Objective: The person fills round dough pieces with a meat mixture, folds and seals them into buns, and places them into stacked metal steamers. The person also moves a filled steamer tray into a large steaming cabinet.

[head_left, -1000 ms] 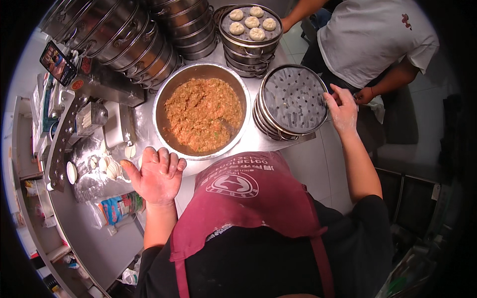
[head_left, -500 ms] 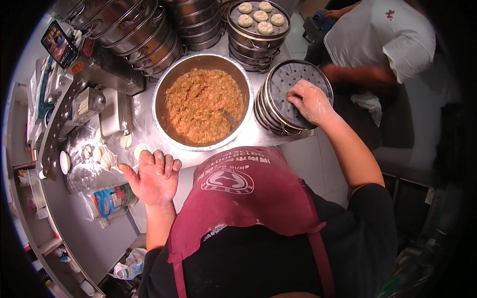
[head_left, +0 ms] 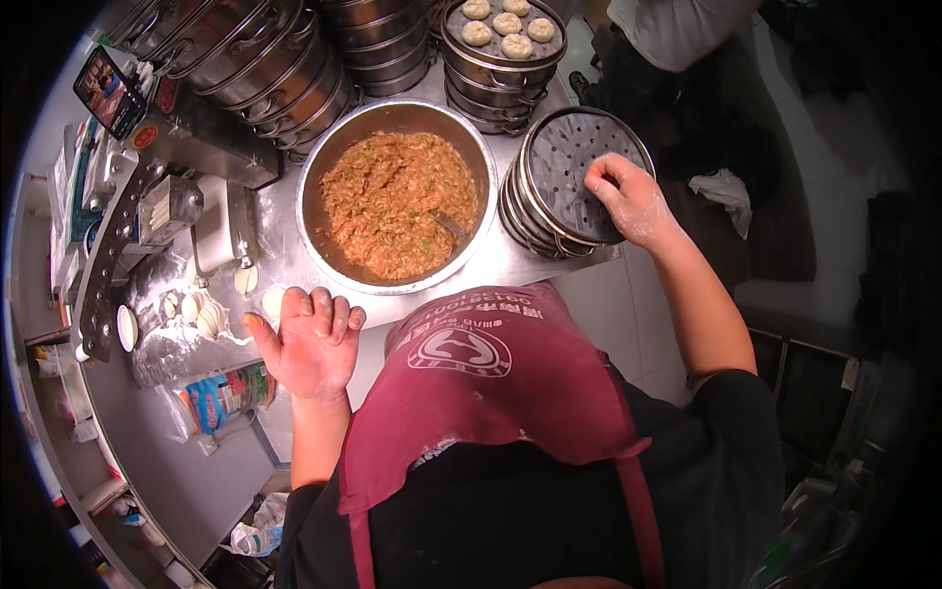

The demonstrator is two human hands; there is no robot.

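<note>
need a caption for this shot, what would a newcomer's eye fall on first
Probably the big metal bowl of orange-brown filling in the picture's upper middle. After that, the six pale buns atop a steamer stack at the upper edge, and the burgundy apron below the bowl.

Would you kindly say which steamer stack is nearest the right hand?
The rightmost stack, its grey perforated liner under the right hand; the others stand farther back.

Bright glare whitens the metal table (head_left: 497, 261) between the bowl (head_left: 316, 221) and the steamer stack (head_left: 557, 188), while the far and near right fall into dim shadow. Fisheye distortion curves the shelving (head_left: 104, 496) at left; black rings the edges.
</note>
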